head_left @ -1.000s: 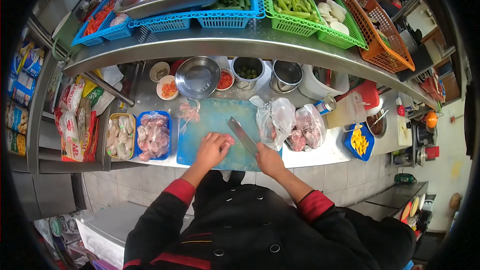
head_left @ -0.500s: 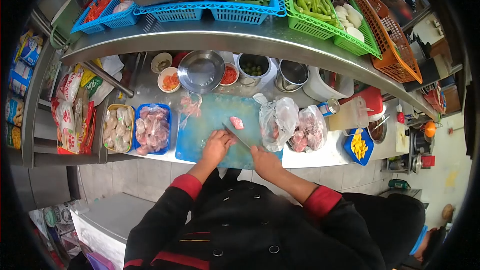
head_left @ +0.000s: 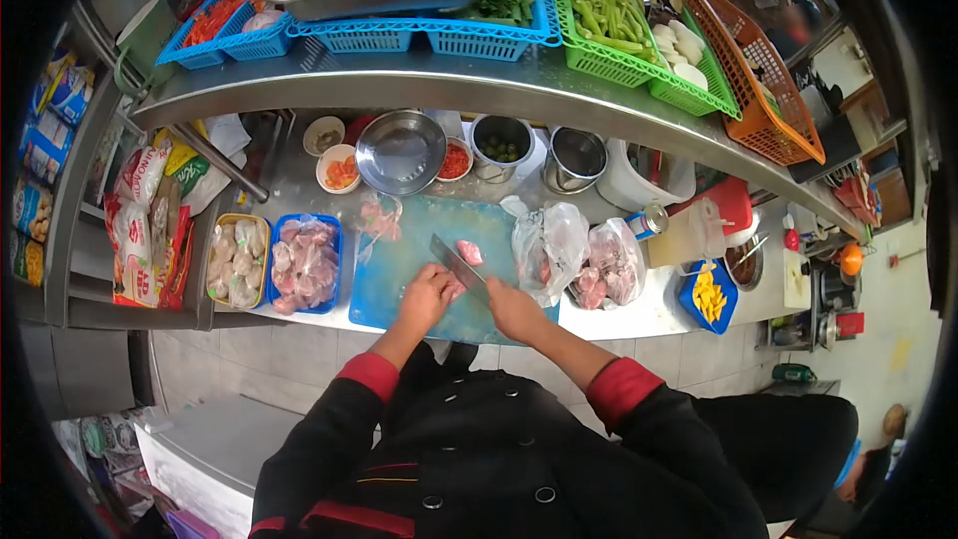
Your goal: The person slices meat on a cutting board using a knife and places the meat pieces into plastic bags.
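Observation:
A blue-green cutting board lies on the steel counter before me. My right hand is closed round the handle of a kitchen knife, whose broad blade points up and to the left. Fingers curled, my left hand presses a piece of raw meat on the board, close to the blade's left side. Just beyond the knife rests another pink chunk of meat. Thin pale scraps lie at the board's upper left corner.
Left of the board stand a blue basket of bagged meat and a yellow-rimmed tray. Plastic bags of meat sit to the right. Bowls and steel pots line the back, beneath a shelf holding vegetable baskets. Another person is at right.
The knife has shifted up and left, showing more of its blade beside the left hand. My right hand has moved slightly left and up. The left hand stays on the meat.

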`<state>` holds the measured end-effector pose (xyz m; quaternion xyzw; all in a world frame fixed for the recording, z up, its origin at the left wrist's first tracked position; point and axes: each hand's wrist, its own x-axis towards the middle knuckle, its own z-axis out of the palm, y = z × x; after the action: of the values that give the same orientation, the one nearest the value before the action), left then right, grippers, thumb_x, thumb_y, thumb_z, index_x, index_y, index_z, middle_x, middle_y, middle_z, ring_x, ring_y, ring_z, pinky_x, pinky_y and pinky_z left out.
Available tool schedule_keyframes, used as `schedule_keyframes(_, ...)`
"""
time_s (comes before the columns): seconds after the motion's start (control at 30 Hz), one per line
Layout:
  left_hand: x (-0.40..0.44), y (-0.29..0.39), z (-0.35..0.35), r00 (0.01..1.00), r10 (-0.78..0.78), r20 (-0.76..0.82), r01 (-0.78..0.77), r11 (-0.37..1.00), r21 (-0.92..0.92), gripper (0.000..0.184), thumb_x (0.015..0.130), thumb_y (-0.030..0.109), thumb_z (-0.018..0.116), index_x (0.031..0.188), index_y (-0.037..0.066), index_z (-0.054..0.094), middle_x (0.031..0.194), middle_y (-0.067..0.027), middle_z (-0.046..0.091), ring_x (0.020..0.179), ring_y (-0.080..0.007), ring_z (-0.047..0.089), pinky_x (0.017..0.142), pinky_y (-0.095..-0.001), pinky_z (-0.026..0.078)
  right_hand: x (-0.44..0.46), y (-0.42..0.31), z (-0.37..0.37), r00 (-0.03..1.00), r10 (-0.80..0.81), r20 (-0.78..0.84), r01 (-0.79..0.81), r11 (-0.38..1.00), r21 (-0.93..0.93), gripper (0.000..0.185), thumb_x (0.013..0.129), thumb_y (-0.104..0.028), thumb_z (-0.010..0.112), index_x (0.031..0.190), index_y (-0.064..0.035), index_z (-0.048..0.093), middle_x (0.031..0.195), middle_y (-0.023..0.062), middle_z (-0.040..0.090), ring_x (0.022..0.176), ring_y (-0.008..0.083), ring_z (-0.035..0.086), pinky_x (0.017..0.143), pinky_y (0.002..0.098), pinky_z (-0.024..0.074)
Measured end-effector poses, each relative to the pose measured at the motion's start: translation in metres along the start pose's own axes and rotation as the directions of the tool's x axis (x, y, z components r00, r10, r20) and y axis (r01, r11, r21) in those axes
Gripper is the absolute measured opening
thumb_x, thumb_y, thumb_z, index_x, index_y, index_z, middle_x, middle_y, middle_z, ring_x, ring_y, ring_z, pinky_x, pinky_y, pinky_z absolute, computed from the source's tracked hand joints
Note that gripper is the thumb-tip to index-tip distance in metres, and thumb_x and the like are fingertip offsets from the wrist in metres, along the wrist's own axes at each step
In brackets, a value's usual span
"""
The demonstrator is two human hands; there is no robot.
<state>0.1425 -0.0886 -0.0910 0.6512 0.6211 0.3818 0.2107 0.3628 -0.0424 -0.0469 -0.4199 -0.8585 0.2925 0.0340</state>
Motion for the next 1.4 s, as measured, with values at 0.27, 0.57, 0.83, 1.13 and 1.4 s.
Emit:
schedule_keyframes(0.27, -0.001, -0.001, 0.002, 0.998, 0.055, -0.008, -0.055, 0.998, 0.037, 0.011, 0.084, 0.012, 0.076, 0.092, 0.005, 0.073, 0.098, -0.0093, 0.067, 0.097, -0.0325, 0.064, 0.085, -0.0435, 0.054, -0.024, -0.032, -0.034, 0.994, 0.064, 0.089, -0.050, 0.987, -0.150, 0.029, 0.089, -0.001, 0.053, 0.117, 0.0013, 0.045, 0.104, 0.0285, 0.067, 0.086, 0.0468, 0.070, 0.074, 0.0547, 0.0568)
schedule_keyframes(0.57, 0.002, 0.000, 0.001, 0.997, 0.070, 0.023, -0.072, 0.993, 0.092, 0.014, 0.080, 0.007, 0.077, 0.093, 0.003, 0.073, 0.102, -0.0132, 0.069, 0.098, -0.0357, 0.065, 0.087, -0.0442, 0.054, 0.057, -0.045, 0.009, 0.997, 0.073, 0.012, -0.072, 0.996, -0.057, 0.023, 0.093, -0.008, 0.054, 0.114, -0.0031, 0.046, 0.097, 0.0260, 0.070, 0.086, 0.0447, 0.071, 0.074, 0.0572, 0.0562)
schedule_keyframes(0.83, -0.003, -0.001, -0.001, 0.999, 0.011, -0.047, -0.012, 1.000, -0.026, 0.012, 0.081, 0.010, 0.076, 0.091, 0.004, 0.071, 0.097, -0.0119, 0.068, 0.094, -0.0353, 0.064, 0.084, -0.0442, 0.054, 0.034, -0.018, 0.003, 0.999, -0.017, -0.048, 0.017, 1.000, 0.010, 0.022, 0.092, -0.005, 0.053, 0.112, -0.0036, 0.046, 0.099, 0.0261, 0.070, 0.086, 0.0468, 0.070, 0.075, 0.0568, 0.0551)
schedule_keyframes(1.13, -0.007, -0.004, 0.000, 0.994, 0.092, -0.064, -0.090, 0.996, 0.023, 0.011, 0.082, 0.006, 0.075, 0.091, 0.002, 0.071, 0.097, -0.0129, 0.068, 0.095, -0.0361, 0.064, 0.083, -0.0455, 0.054, -0.013, -0.036, -0.018, 0.992, 0.008, 0.129, 0.016, 0.983, -0.185, 0.028, 0.090, -0.003, 0.056, 0.115, -0.0006, 0.044, 0.100, 0.0274, 0.067, 0.085, 0.0486, 0.069, 0.074, 0.0564, 0.0559)
schedule_keyframes(1.4, -0.004, -0.003, -0.004, 0.998, 0.054, 0.015, -0.055, 0.998, 0.042, 0.016, 0.081, 0.007, 0.076, 0.095, 0.001, 0.072, 0.103, -0.0147, 0.070, 0.097, -0.0360, 0.066, 0.086, -0.0444, 0.055, 0.054, -0.053, 0.019, 0.994, 0.101, 0.031, -0.100, 0.994, -0.041, 0.026, 0.093, -0.007, 0.054, 0.117, -0.0037, 0.044, 0.111, 0.0286, 0.065, 0.093, 0.0507, 0.067, 0.080, 0.0586, 0.0535)
